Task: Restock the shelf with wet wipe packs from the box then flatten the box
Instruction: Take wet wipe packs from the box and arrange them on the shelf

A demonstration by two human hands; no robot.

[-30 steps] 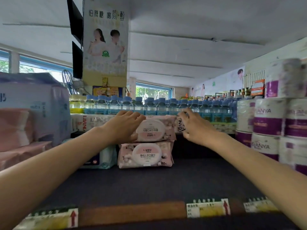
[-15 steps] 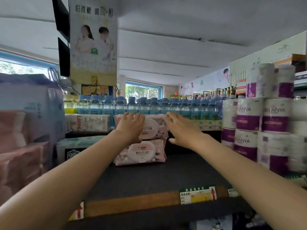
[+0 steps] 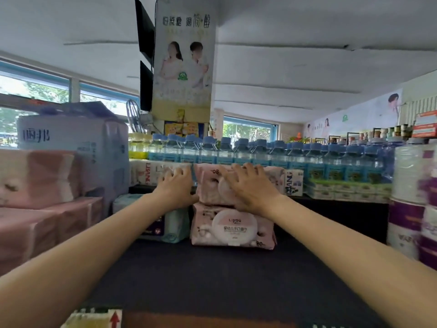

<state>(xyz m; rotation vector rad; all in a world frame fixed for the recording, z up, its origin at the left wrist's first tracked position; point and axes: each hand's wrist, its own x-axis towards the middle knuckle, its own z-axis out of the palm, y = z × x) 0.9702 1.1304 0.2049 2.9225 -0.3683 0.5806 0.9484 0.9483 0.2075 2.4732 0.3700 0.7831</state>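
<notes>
Two pink wet wipe packs are stacked on the dark shelf point(image 3: 212, 275). The lower pack point(image 3: 233, 227) faces me with its round white label upright. The upper pack point(image 3: 208, 185) lies on it with its print upside down. My left hand point(image 3: 176, 190) curls around the upper pack's left end. My right hand point(image 3: 248, 185) spreads over its front, fingertips hooked over the top edge, hiding most of its label. The box is out of view.
Large pink and blue tissue bundles point(image 3: 47, 176) fill the shelf's left side. A teal pack point(image 3: 175, 226) lies left of the stack. Purple-banded paper rolls point(image 3: 413, 209) stand on the right. Blue-capped water bottles point(image 3: 283, 155) line the back. Price tags point(image 3: 94, 319) mark the front edge.
My right hand has moved from the upper pack's right end onto its front. My left hand stays at the left end. My view has swung back to the left.
</notes>
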